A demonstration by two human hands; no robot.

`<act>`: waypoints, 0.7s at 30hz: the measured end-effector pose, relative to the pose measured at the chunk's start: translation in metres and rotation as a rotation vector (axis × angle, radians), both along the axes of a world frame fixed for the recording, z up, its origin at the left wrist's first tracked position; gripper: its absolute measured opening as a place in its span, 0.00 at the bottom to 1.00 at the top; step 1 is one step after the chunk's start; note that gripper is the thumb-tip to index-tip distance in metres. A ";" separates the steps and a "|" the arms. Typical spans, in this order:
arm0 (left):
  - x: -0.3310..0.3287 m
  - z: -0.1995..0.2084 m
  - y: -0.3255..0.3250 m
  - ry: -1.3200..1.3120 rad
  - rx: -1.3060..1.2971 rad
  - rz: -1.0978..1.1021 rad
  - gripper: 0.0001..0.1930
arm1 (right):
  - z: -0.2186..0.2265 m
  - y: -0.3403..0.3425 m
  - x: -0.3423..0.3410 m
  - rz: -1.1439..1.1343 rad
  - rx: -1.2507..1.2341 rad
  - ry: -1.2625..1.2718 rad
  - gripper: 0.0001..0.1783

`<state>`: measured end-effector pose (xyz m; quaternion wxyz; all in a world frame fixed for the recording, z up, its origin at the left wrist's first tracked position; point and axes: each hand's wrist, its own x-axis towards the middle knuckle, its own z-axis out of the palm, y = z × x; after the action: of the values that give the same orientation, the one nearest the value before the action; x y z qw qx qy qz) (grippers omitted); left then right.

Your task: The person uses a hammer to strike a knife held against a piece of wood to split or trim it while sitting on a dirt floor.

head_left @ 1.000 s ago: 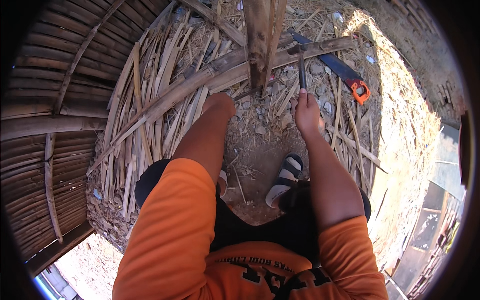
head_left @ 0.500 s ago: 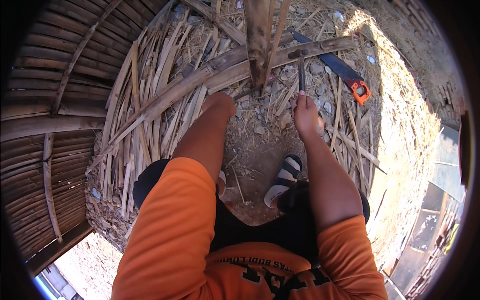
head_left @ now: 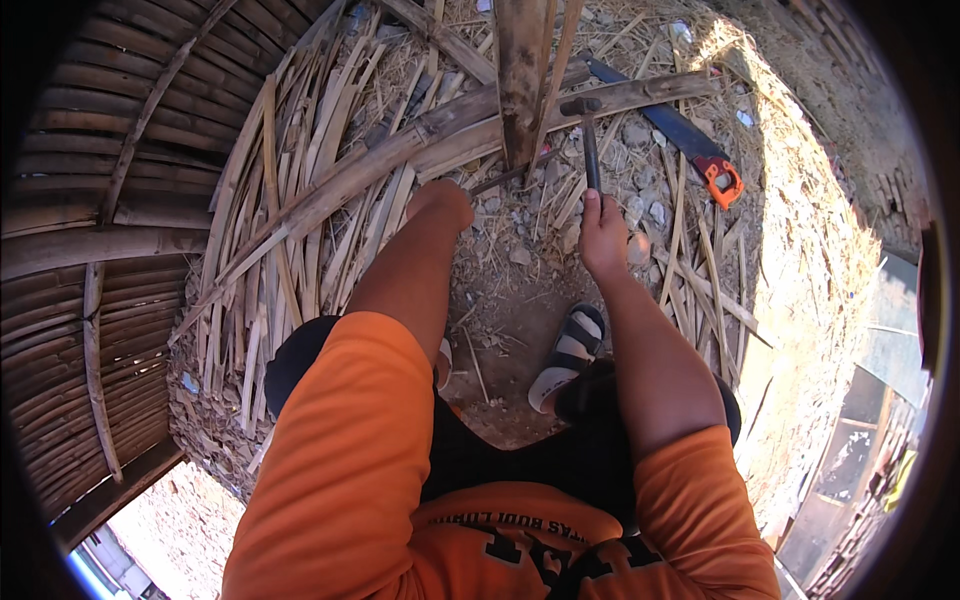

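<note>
My right hand (head_left: 604, 238) is wrapped round the handle of a hammer (head_left: 591, 150), its dark head held up toward the wooden post. In my left hand (head_left: 443, 204) is a thin dark metal bar (head_left: 495, 181); its exact kind is not clear. The bar slants away to the right, its far end by the foot of the upright wooden post (head_left: 520, 90). Fingers of the left hand are largely hidden by its back. Behind the hammer a long wooden beam (head_left: 640, 95) lies across the ground.
A handsaw (head_left: 690, 145) with an orange handle lies at the right of the beam. Many split bamboo strips (head_left: 320, 150) are heaped at the left. A bamboo slat wall (head_left: 130, 150) stands at far left. Stones and straw cover the ground (head_left: 500, 290) between my feet and the post.
The hammer and my right hand have shifted slightly left, bringing the hammer head closer to the post. My left hand has barely moved, still with the bar.
</note>
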<state>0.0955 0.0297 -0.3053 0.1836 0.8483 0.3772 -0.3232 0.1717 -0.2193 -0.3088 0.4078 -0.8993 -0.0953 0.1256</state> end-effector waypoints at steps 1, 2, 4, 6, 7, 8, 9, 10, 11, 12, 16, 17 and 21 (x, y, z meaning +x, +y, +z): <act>0.001 -0.001 0.000 -0.006 0.001 0.002 0.18 | -0.008 -0.003 -0.003 0.037 -0.112 0.046 0.29; 0.002 -0.001 0.000 -0.013 0.002 0.004 0.18 | -0.014 -0.007 -0.003 0.073 -0.223 0.092 0.29; -0.002 -0.004 -0.003 -0.035 0.050 -0.040 0.18 | -0.014 -0.010 -0.001 0.055 -0.194 0.116 0.29; -0.002 -0.004 -0.003 -0.033 0.055 -0.070 0.18 | -0.014 -0.009 0.002 -0.007 -0.096 0.100 0.29; -0.002 -0.003 -0.001 -0.020 0.031 -0.071 0.18 | -0.010 -0.003 0.008 -0.054 -0.018 0.074 0.29; -0.003 -0.003 0.000 -0.007 0.007 -0.073 0.18 | -0.006 0.001 0.013 -0.101 0.060 0.047 0.29; -0.003 -0.003 0.000 -0.006 0.008 -0.052 0.18 | -0.001 0.006 0.018 -0.125 0.108 0.040 0.30; -0.003 -0.004 0.001 -0.006 0.008 -0.031 0.18 | -0.001 0.007 0.015 -0.121 0.083 0.022 0.30; -0.003 -0.004 0.001 -0.005 0.009 -0.009 0.18 | 0.000 0.006 0.009 -0.116 0.058 0.004 0.30; -0.003 -0.004 0.001 -0.012 0.012 -0.010 0.18 | 0.002 0.005 0.004 -0.116 0.033 -0.014 0.31; -0.001 -0.005 -0.003 -0.019 0.039 -0.049 0.18 | -0.020 -0.005 -0.008 0.076 -0.185 0.073 0.30; -0.001 -0.005 -0.003 -0.009 0.047 -0.064 0.18 | -0.017 -0.004 -0.005 0.052 -0.162 0.087 0.30; 0.001 -0.005 0.000 0.054 -0.009 0.000 0.18 | 0.002 0.005 0.007 -0.065 0.034 0.123 0.31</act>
<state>0.0967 0.0298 -0.3107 0.1772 0.8383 0.3804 -0.3479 0.1787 -0.2139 -0.3072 0.4321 -0.8854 -0.0428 0.1657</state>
